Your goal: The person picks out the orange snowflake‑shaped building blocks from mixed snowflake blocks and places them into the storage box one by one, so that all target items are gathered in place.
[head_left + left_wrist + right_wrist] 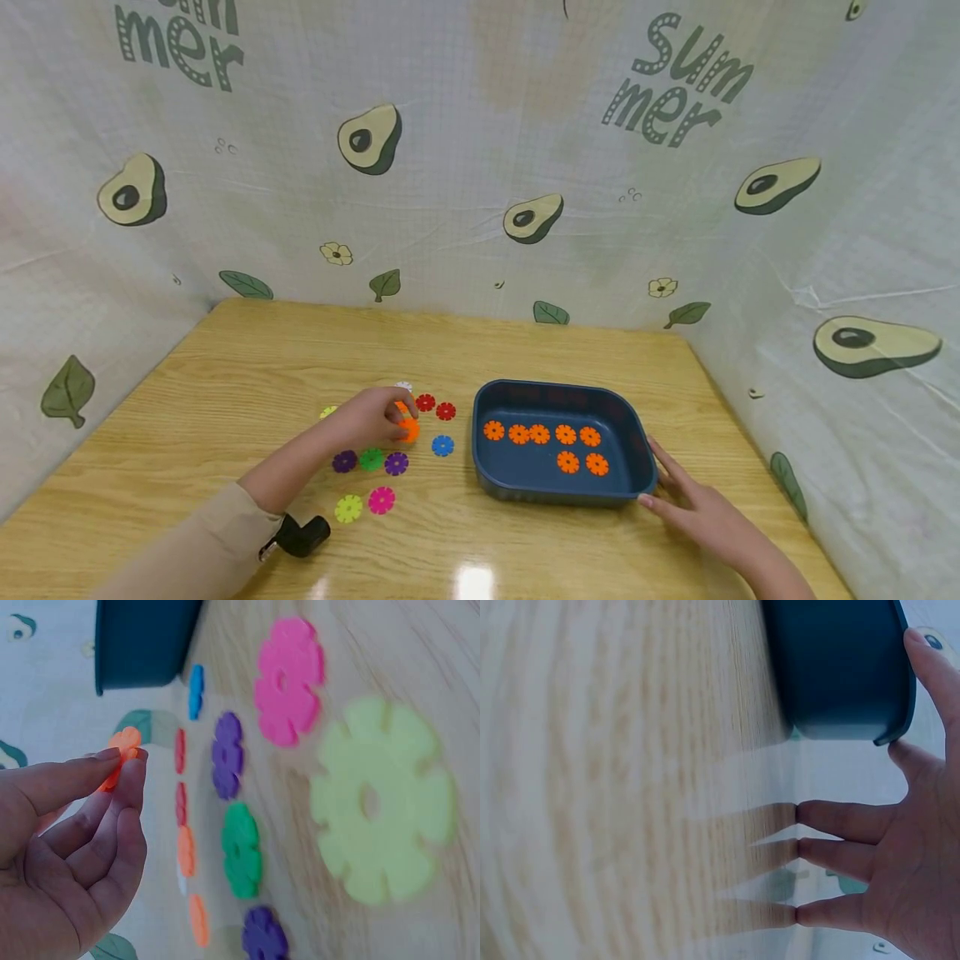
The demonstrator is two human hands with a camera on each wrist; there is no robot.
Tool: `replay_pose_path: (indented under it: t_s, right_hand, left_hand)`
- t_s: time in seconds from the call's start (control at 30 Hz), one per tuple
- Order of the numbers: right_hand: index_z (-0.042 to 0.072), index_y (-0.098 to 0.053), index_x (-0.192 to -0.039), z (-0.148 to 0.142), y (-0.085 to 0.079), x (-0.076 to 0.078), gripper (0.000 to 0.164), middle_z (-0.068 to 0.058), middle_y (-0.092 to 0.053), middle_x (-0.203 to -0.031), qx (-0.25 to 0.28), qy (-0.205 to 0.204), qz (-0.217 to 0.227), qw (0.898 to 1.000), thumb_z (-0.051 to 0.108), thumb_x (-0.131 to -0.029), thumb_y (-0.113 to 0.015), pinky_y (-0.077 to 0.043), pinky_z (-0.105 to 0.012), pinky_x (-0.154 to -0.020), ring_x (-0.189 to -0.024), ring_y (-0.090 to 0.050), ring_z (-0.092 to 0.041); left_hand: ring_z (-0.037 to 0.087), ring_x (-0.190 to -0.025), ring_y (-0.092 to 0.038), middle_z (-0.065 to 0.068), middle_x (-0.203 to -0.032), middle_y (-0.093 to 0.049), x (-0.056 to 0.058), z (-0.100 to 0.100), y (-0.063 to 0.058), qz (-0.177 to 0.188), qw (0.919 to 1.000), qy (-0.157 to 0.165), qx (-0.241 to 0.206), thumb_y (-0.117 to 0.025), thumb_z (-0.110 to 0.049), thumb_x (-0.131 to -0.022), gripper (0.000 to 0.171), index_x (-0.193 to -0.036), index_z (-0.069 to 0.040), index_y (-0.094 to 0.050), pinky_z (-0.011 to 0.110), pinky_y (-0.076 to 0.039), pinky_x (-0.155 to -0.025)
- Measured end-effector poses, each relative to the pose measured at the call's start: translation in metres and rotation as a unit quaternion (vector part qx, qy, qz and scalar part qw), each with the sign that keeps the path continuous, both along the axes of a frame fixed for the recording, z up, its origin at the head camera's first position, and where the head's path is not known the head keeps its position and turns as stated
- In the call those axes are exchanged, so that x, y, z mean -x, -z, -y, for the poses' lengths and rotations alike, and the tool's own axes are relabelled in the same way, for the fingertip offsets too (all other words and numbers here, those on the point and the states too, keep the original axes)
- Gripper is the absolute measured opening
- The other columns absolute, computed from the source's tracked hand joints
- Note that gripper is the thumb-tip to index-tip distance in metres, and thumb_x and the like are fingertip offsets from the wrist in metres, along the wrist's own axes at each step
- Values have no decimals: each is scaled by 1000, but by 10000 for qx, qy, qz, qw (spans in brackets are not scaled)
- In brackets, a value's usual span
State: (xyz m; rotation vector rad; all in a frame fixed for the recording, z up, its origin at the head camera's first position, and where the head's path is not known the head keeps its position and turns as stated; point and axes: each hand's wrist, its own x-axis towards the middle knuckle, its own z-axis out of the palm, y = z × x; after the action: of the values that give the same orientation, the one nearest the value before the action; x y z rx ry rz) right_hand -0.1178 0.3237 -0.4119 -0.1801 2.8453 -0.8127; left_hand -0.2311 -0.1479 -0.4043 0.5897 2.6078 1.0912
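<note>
My left hand [369,417] pinches an orange flower-shaped disc [127,738] between thumb and fingertips, held up over the table in the left wrist view. Around it lie flat notched discs: red [446,411], blue [442,446], green [371,459], purple [397,463], pink [382,500] and yellow-green [348,508]. More orange discs [186,851] lie beneath the hand. To the right stands a dark blue tray [555,493] with several orange discs [567,462] on its floor. My right hand [701,517] touches the tray's right rim with extended fingers, other fingertips resting on the table.
The wooden table [255,367] carries everything. A white cloth [450,150] printed with avocados hangs behind and along both sides. A black strap-like device [303,536] sits at my left wrist.
</note>
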Motion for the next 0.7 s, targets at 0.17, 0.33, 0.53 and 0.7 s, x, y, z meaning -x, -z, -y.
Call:
replay_pose_path:
  t_s: [0.17,0.33,0.53,0.7]
  right_hand:
    - [24,-10,-158,-1,1,0,83,-25,-50,-137,-6,-22,-13,10000,45,-95,-60,-34,-71,-91,-125,-39,-56]
    - [26,-8,-158,-2,1,0,84,-25,-50,-137,-72,0,-5,10000,46,-95,-59,-34,-71,-91,-125,-39,-56]
    - [24,-9,-158,-3,2,0,83,-24,-50,-137,-57,-16,-6,10000,45,-95,-59,-34,-71,-91,-126,-39,-56]
    - [24,-10,-158,-2,2,1,83,-23,-51,-137,-40,-8,-31,10000,46,-95,-59,-34,-70,-91,-126,-39,-55]
  left_hand:
    - [16,-68,-58,0,-73,-61,-5,-13,-8,48,9994,43,-327,-72,5,-84,23,-98,-11,-65,30,-52,-64]
    - [23,-70,-63,2,-73,-62,-8,-27,-15,142,9975,198,-665,-69,7,-85,23,-100,-10,-65,34,-53,-66]
    - [24,-72,-60,1,-78,-61,-13,-45,-26,80,9933,595,-986,-70,5,-86,22,-102,-10,-65,34,-53,-66]
    - [32,-75,-63,2,-82,-63,-17,-62,-33,239,9886,849,-1217,-69,3,-87,23,-105,-11,-66,45,-54,-70]
